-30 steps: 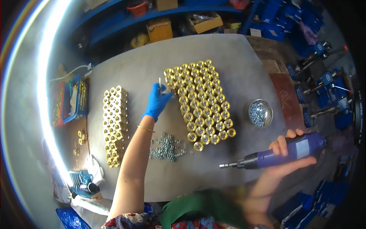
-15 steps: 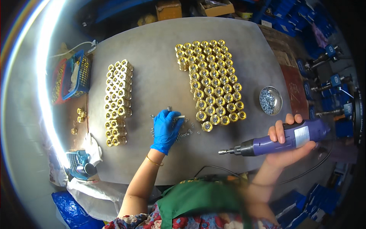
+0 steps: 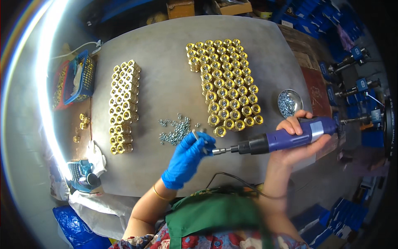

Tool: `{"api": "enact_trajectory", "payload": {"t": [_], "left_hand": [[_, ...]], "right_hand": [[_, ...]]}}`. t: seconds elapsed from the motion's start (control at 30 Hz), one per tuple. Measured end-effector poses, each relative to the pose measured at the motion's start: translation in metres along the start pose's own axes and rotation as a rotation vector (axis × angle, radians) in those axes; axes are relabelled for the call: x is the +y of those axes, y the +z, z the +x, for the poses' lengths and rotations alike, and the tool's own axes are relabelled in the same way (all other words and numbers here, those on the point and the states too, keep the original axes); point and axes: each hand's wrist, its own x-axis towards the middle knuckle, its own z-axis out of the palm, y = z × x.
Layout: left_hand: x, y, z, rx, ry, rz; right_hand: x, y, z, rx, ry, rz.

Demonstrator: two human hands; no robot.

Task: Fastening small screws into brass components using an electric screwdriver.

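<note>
In a blue glove, my left hand [image 3: 184, 159] is closed around a slim, light metal rod-like piece [image 3: 195, 134]; the fingers hide part of it. Bare, my right hand [image 3: 290, 154] grips a purple electric screwdriver [image 3: 292, 136] lying nearly level. Its socket tip [image 3: 218, 152] points left and reaches right up to the gloved fingertips; whether it touches the piece is hard to see. Just beyond the glove lies a loose heap of small metal nuts [image 3: 176, 132]. Rows of brass fittings [image 3: 226, 92] stand beyond the screwdriver, and a narrower group of brass fittings [image 3: 123, 106] stands to the left.
A metal bowl [image 3: 299, 99] of small parts stands beyond my right hand. At left are a blue basket [image 3: 88, 81], several loose brass pieces [image 3: 84, 121] and a white cloth glove [image 3: 96, 158]. The screwdriver's cord [image 3: 232, 176] loops along the near table edge.
My left hand has lifted off the nut heap toward me and slightly right, uncovering the nuts. My right hand has brought the screwdriver left, its tip now at the gloved fingers.
</note>
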Motion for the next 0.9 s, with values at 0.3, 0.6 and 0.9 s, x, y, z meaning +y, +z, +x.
{"api": "enact_trajectory", "payload": {"t": [0.3, 0.6, 0.9], "left_hand": [[-0.008, 0.030, -0.015, 0.052, -0.204, -0.407], [0.018, 0.037, -0.006, -0.056, -0.352, -0.506], [0.044, -0.101, 0.053, 0.294, 0.246, 1.149]], "right_hand": [[0.002, -0.017, 0.000, 0.202, -0.003, 0.079], [0.012, -0.032, -0.001, 0.370, 0.121, 0.378], [-0.007, -0.041, 0.004, 0.294, 0.054, 0.270]]}}
